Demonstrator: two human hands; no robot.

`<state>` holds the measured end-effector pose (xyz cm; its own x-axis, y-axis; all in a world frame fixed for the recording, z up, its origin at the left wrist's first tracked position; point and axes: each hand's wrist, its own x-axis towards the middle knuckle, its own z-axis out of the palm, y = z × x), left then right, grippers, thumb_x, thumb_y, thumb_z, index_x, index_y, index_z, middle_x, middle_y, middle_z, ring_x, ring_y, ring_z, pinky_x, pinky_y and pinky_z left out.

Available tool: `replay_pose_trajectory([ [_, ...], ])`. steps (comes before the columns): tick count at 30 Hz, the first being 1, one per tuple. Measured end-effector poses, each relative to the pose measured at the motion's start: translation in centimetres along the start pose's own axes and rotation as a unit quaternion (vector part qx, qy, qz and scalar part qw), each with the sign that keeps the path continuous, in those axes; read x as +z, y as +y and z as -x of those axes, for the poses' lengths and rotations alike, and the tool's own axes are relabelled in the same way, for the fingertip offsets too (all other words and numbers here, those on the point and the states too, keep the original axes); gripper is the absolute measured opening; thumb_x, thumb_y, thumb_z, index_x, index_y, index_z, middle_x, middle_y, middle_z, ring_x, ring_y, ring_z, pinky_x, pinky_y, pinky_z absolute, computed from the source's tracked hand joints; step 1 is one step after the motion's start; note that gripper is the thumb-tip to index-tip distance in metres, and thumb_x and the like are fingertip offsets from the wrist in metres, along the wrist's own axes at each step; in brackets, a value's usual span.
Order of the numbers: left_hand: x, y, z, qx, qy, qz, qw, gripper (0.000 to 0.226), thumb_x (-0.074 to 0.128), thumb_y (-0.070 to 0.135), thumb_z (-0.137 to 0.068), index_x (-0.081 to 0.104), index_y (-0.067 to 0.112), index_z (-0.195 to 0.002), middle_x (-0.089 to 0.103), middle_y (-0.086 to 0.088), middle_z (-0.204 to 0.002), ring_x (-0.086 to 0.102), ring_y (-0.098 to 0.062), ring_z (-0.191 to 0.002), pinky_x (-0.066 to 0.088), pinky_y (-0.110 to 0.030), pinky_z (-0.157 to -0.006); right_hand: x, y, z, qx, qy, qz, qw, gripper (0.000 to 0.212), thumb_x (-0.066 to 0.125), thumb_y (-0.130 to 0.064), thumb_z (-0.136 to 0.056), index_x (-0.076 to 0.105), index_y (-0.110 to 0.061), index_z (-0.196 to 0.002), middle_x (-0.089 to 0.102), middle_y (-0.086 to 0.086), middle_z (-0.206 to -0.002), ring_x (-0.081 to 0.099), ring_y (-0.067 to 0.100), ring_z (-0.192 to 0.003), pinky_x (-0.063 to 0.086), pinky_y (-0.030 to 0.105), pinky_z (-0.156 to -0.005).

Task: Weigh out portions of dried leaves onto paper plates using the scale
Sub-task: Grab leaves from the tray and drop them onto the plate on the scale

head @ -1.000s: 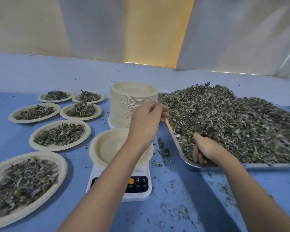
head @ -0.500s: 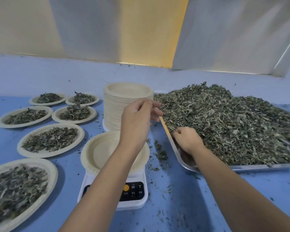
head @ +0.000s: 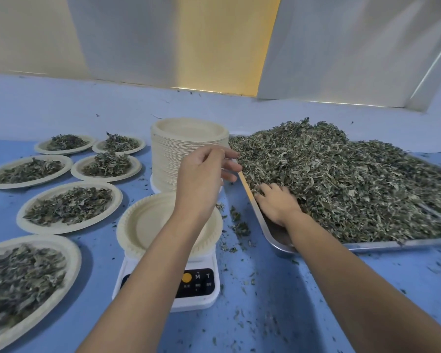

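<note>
Six filled paper plates (head: pixel 59 230) sit on the left of the blue table, so much of the job looks done. The empty plate (head: pixel 150 225) on the scale (head: pixel 204 305) has no leaves yet; it is the next one to fill. Behind it stands a tall stack of plates (head: pixel 168 169), so many portions may be left.

The left hand (head: pixel 201 174) hangs over the scale plate with loose fingers and holds nothing. The right hand (head: pixel 278 205) lies in the big pile of dried leaves (head: pixel 354 179) on the metal tray (head: pixel 392 243), fingers spread and pushed in.

Half a second ago the right hand was a closed fist at the tray's edge. Now it has opened and gone further into the pile. The left hand has hardly moved.
</note>
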<state>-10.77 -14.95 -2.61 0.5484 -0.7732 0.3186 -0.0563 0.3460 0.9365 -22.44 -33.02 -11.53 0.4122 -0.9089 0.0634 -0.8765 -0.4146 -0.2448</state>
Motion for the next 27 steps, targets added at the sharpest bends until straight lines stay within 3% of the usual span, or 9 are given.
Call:
replay_pose_trajectory([
  [4, -0.2, 0.1, -0.1, -0.003, 0.008, -0.016, 1.000, 0.032, 0.041, 0.011, -0.090, 0.067, 0.018, -0.073, 0.069, 0.002, -0.061, 0.058, -0.011, -0.051, 0.041, -0.021, -0.054, -0.2, -0.2, 0.5, -0.020, 0.120, -0.029, 0.992, 0.036, 0.038, -0.040, -0.097, 0.041, -0.028, -0.131, 0.037, 0.006, -0.132, 0.039, 0.029, -0.119, 0.038, 0.042, -0.089],
  [6, -0.2, 0.0, -0.1, -0.003, 0.008, -0.018, 1.000, 0.032, 0.041, 0.011, -0.090, 0.067, 0.019, -0.072, 0.069, 0.003, -0.061, 0.058, -0.011, -0.051, 0.041, -0.022, -0.055, -0.1, -0.1, 0.5, -0.043, 0.148, 0.002, 0.988, 0.041, 0.039, -0.040, -0.096, 0.036, -0.030, -0.136, 0.031, 0.006, -0.138, 0.036, 0.029, -0.123, 0.040, 0.043, -0.089],
  [10, -0.2, -0.1, 0.0, -0.004, 0.004, -0.024, 1.000, 0.033, 0.041, 0.010, -0.090, 0.067, 0.019, -0.072, 0.069, 0.002, -0.061, 0.057, -0.010, -0.049, 0.040, -0.023, -0.057, 0.4, 0.2, -0.2, -0.058, 0.005, 0.030, 0.998, 0.046, 0.024, -0.039, -0.102, 0.021, -0.034, -0.148, 0.009, 0.000, -0.159, 0.012, 0.029, -0.143, 0.023, 0.052, -0.113],
  [12, -0.2, -0.1, -0.1, -0.007, 0.002, -0.025, 1.000, 0.032, 0.041, 0.010, -0.090, 0.067, 0.018, -0.073, 0.069, 0.002, -0.061, 0.057, -0.010, -0.050, 0.041, -0.023, -0.057, 0.6, 0.4, -0.5, -0.058, -0.065, 0.063, 0.994, 0.046, 0.018, -0.035, -0.103, 0.023, -0.029, -0.148, 0.018, 0.005, -0.157, 0.016, 0.031, -0.143, 0.018, 0.051, -0.114],
  [15, -0.3, -0.2, -0.1, -0.008, 0.003, -0.024, 1.000, 0.032, 0.041, 0.010, -0.091, 0.067, 0.017, -0.074, 0.068, 0.003, -0.060, 0.056, -0.010, -0.050, 0.041, -0.022, -0.056, 0.4, 0.2, -0.3, -0.072, -0.032, 0.081, 0.994, 0.039, 0.021, -0.033, -0.102, 0.036, -0.023, -0.137, 0.038, 0.007, -0.139, 0.033, 0.034, -0.128, 0.031, 0.053, -0.104],
  [18, -0.2, -0.2, -0.1, -0.009, 0.003, -0.024, 1.000, 0.032, 0.040, 0.010, -0.091, 0.067, 0.017, -0.074, 0.068, 0.003, -0.059, 0.056, -0.010, -0.049, 0.041, -0.021, -0.055, 0.1, -0.2, 0.4, -0.075, 0.066, 0.056, 0.993, 0.032, 0.029, -0.035, -0.101, 0.040, -0.025, -0.130, 0.037, 0.009, -0.127, 0.038, 0.033, -0.117, 0.042, 0.048, -0.089],
  [21, -0.1, -0.4, 0.0, -0.010, 0.000, -0.020, 1.000, 0.032, 0.040, 0.010, -0.091, 0.067, 0.016, -0.074, 0.068, 0.002, -0.059, 0.055, -0.009, -0.048, 0.042, -0.019, -0.054, 0.0, -0.6, 0.8, -0.083, 0.125, 0.113, 0.982, 0.039, 0.030, -0.037, -0.101, 0.032, -0.029, -0.139, 0.030, 0.011, -0.138, 0.037, 0.033, -0.119, 0.045, 0.045, -0.085],
  [24, 0.0, -0.5, 0.0, -0.006, -0.003, -0.011, 1.000, 0.032, 0.040, 0.008, -0.092, 0.066, 0.014, -0.074, 0.067, 0.002, -0.057, 0.055, -0.007, -0.046, 0.041, -0.013, -0.048, 0.0, -0.4, 0.7, -0.058, 0.042, 0.112, 0.991, 0.046, 0.022, -0.039, -0.102, 0.020, -0.031, -0.148, 0.014, 0.008, -0.156, 0.024, 0.033, -0.137, 0.033, 0.049, -0.105],
  [27, 0.0, -0.5, 0.0, -0.003, -0.007, -0.001, 1.000, 0.033, 0.040, 0.007, -0.092, 0.066, 0.013, -0.072, 0.066, 0.002, -0.054, 0.054, -0.006, -0.044, 0.040, -0.010, -0.045, -0.1, -0.3, 0.7, -0.048, -0.031, 0.098, 0.994, 0.045, 0.018, -0.038, -0.103, 0.028, -0.024, -0.145, 0.030, 0.013, -0.148, 0.031, 0.035, -0.133, 0.030, 0.049, -0.107],
])
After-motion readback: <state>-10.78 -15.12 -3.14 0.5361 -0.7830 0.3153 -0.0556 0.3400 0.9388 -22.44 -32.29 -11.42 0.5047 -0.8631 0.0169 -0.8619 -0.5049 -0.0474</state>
